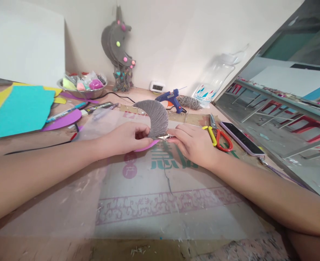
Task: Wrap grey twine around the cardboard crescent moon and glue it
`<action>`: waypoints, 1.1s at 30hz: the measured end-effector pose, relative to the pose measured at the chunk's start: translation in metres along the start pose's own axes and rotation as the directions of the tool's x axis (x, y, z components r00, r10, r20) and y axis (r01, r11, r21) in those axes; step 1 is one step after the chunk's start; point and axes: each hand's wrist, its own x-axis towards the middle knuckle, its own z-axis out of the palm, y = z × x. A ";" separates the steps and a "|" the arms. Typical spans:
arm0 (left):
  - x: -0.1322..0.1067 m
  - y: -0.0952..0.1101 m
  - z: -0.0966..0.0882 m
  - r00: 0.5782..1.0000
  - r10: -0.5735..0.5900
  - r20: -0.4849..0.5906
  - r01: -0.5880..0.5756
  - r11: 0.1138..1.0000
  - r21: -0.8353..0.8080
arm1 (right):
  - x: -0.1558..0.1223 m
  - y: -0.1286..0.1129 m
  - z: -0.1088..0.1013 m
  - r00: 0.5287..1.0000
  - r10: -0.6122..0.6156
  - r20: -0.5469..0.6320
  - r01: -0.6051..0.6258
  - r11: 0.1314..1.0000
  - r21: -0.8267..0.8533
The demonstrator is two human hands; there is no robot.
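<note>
My left hand (pixel 125 137) is closed on a crescent shape (pixel 154 115) wrapped in grey yarn, whose lower tip shows bare purple foam. It holds the crescent upright just above the table. My right hand (pixel 194 143) pinches the crescent's lower end, where a small metal clip (pixel 163 136) sticks out between the two hands. A thin grey strand (pixel 167 174) hangs down onto the clear plastic sheet (pixel 160 203) covering printed cardboard.
Red and yellow scissors (pixel 218 136) and a phone (pixel 241 138) lie to the right. A blue glue gun (pixel 172 99), grey yarn (pixel 191 103) and a finished grey moon hanging (pixel 119 47) stand behind. Coloured foam sheets (pixel 18 108), a metal bowl (pixel 82 87) and pens (pixel 97 107) lie left.
</note>
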 end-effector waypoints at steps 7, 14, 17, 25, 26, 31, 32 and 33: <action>0.000 0.000 0.000 0.999 -0.051 0.020 0.052 0.996 -0.074 | -0.001 -0.001 0.000 0.998 0.066 0.005 -0.066 0.998 0.014; -0.001 0.003 0.001 1.000 -0.024 0.007 0.025 0.997 -0.072 | -0.002 -0.002 0.002 0.998 0.055 0.032 -0.056 0.998 0.022; 0.000 0.000 0.001 1.000 -0.015 0.010 0.016 0.998 -0.067 | 0.000 -0.002 0.001 0.998 0.051 0.042 -0.052 0.999 0.015; 0.001 -0.004 0.000 0.999 0.022 0.026 -0.022 1.000 -0.007 | 0.001 -0.002 0.000 0.996 0.050 0.068 -0.053 0.998 0.040; 0.001 -0.005 0.000 0.999 0.020 0.029 -0.020 1.000 0.000 | 0.001 -0.002 0.001 0.998 0.040 0.059 -0.042 0.998 0.045; 0.001 -0.004 0.000 0.999 0.012 0.031 -0.013 1.000 0.004 | 0.001 -0.001 0.001 1.000 -0.008 0.019 0.008 0.999 0.031; 0.000 -0.003 0.000 1.000 0.007 0.031 -0.007 1.000 -0.005 | 0.001 -0.001 0.001 1.000 -0.005 0.018 0.005 1.000 0.027; 0.000 -0.003 0.000 1.000 -0.001 0.030 0.002 1.000 -0.018 | 0.001 -0.001 0.001 1.000 0.001 0.017 -0.002 1.000 0.026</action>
